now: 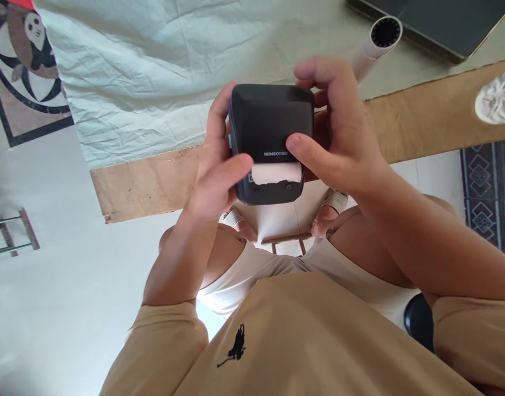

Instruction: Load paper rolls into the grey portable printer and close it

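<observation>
A dark, rounded NIIMBOT label printer (273, 124) is held up between both hands above the table's near edge. From its slot sticks a short white strip of paper (276, 173) with a torn edge. My left hand (217, 165) wraps round the printer's left side, its thumb beside the strip. My right hand (339, 121) holds the right side, with the thumb on the front near the printed name and some fingers bent behind or beside the case, partly hidden.
A pale cloth (153, 71) covers the wooden table (149, 187). Towards the right lie a white tube-shaped object (374, 47), a black flat device (446, 25) and clear crumpled plastic (498, 99). A metal rack (13, 234) stands at the left, below table level.
</observation>
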The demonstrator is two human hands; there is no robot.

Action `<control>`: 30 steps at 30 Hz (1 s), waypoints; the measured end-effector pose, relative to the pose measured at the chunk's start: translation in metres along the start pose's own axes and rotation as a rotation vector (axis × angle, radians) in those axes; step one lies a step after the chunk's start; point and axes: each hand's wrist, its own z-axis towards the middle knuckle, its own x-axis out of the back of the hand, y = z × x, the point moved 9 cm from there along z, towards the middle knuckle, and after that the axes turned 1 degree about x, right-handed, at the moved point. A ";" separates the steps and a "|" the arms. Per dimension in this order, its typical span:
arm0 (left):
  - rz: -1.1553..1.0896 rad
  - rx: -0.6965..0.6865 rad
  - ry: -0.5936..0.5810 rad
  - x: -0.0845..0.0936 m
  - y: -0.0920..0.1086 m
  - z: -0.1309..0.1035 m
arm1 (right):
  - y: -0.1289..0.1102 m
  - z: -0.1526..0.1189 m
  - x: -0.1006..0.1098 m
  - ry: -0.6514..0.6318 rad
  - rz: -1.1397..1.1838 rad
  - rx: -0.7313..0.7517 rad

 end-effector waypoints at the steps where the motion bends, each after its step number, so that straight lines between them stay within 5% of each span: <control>1: -0.021 -0.008 -0.017 0.000 0.001 0.001 | 0.001 0.000 -0.002 -0.025 0.004 -0.013; 5: 0.017 0.001 -0.056 0.001 0.002 0.004 | 0.001 0.001 -0.007 -0.096 0.005 -0.034; 9: -0.002 0.072 0.048 0.009 0.000 0.005 | -0.002 0.002 -0.009 -0.138 0.008 0.030; 16: -0.079 0.167 0.117 -0.012 0.013 -0.004 | -0.006 0.001 -0.006 -0.111 -0.055 0.058; 24: -0.026 0.092 0.166 -0.007 0.007 0.003 | -0.001 -0.003 -0.007 -0.101 0.043 0.030; 30: -0.101 0.064 0.094 -0.009 0.009 0.007 | 0.001 -0.002 -0.009 -0.126 0.011 0.002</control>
